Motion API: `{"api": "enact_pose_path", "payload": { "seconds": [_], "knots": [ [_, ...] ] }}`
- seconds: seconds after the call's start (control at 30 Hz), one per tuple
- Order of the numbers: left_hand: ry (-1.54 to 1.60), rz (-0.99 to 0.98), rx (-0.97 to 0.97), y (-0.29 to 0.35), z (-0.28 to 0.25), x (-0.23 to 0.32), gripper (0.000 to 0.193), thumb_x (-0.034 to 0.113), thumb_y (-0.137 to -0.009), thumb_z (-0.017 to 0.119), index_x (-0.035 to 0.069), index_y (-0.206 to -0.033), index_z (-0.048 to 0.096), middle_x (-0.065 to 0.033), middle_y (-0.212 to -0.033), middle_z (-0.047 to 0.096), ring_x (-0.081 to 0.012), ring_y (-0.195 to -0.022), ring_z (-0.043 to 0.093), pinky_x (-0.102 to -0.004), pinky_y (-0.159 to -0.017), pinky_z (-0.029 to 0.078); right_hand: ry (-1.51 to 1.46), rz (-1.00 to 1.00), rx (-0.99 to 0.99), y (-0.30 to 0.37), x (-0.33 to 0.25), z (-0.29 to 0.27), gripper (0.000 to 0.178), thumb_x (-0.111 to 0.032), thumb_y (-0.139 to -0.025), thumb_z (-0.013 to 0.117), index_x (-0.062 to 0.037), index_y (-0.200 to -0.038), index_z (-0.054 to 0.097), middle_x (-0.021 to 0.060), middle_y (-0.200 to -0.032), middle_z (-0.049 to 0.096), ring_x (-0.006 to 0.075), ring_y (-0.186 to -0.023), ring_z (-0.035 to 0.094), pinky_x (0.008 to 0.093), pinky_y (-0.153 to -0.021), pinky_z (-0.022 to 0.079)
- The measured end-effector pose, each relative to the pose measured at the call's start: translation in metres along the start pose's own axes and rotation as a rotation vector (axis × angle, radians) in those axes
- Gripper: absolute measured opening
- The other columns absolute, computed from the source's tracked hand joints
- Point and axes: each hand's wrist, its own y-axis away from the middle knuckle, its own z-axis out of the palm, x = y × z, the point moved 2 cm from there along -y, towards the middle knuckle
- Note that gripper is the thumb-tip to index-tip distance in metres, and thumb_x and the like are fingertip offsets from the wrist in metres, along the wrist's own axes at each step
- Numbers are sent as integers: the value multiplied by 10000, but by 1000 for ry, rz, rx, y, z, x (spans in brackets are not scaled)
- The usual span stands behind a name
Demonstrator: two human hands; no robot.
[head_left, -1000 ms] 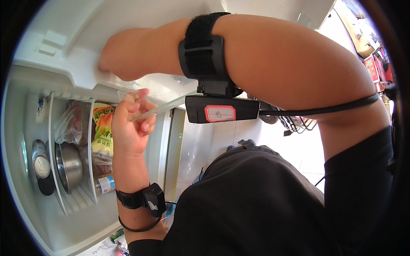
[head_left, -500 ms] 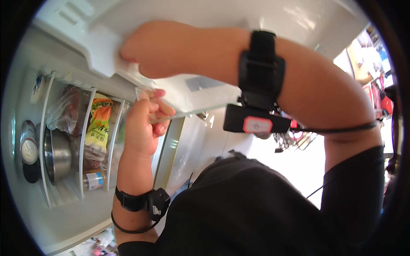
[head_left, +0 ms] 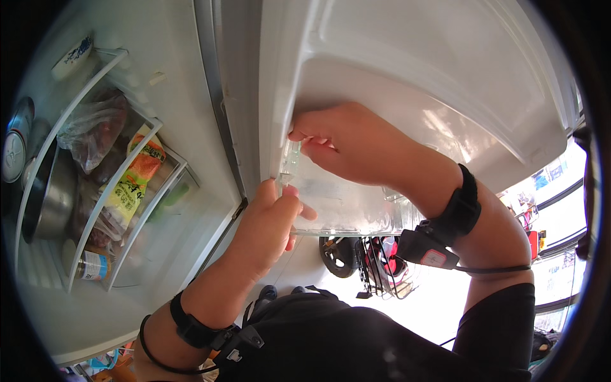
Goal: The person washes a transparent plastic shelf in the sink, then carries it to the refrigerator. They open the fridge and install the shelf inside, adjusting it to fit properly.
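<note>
A clear plastic refrigerator door bin (head_left: 356, 213) lies against the white inner liner of the open refrigerator door (head_left: 439, 121). My left hand (head_left: 267, 219) grips the bin's near left end, its thumb on the wall and one finger stretched out inside. Just beyond it, my right hand (head_left: 350, 143) is curled over the same end, close to the door's edge; its fingertips are partly hidden. Black straps with small boxes are on both forearms.
To the left, the refrigerator's white shelves (head_left: 143, 140) hold a metal pot (head_left: 54, 191), a bagged dark item (head_left: 95, 130), a yellow-orange packet (head_left: 133, 184), a jar (head_left: 94, 264) and a can (head_left: 16, 143). A wheeled item (head_left: 337, 254) stands on the floor beyond the bin.
The door and bin now appear farther right, with the refrigerator's side edge in view. My right hand has come down and right toward the bin's end; my left hand has moved right, still gripping it.
</note>
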Motion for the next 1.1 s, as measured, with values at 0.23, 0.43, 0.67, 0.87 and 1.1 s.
{"api": "enact_pose_path", "payload": {
  "seconds": [0.23,0.43,0.67,0.87,1.1],
  "knots": [
    [10,48,-17,-1,0,-1,344,142,-768,409,-16,-1071,369,-196,-876,596,-70,-445,307,-226,-419,308,-68,-31,28,2,2,0,153,-91,-792,541,-8,-914,583,125,-809,634,249,-712,622,317,-659,498],
    [2,74,14,-1,1,1,329,144,-773,405,-27,-1053,387,-214,-844,598,-83,-437,316,-232,-412,312,-9,-35,91,3,2,6,124,-54,-769,536,-27,-887,565,114,-750,611,261,-690,605,324,-613,480],
    [56,39,60,-1,3,3,322,235,-783,455,-3,-999,443,-205,-835,601,-82,-438,322,-227,-411,300,110,-77,166,0,-1,10,144,-31,-737,515,-44,-871,563,121,-707,581,315,-652,559,382,-583,452],
    [84,12,100,-4,5,1,280,285,-786,477,34,-911,477,-192,-791,612,-79,-433,314,-222,-410,282,162,-16,199,2,-9,12,155,-32,-721,519,-39,-866,571,134,-692,571,329,-662,556,403,-593,452],
    [164,-208,-11,-16,-3,-14,288,262,-794,455,12,-938,452,-152,-855,618,-90,-430,279,-242,-419,286,214,-41,-18,10,-13,24,187,-4,-724,509,-24,-887,599,138,-841,576,295,-771,566,369,-677,472]
  ]
}}
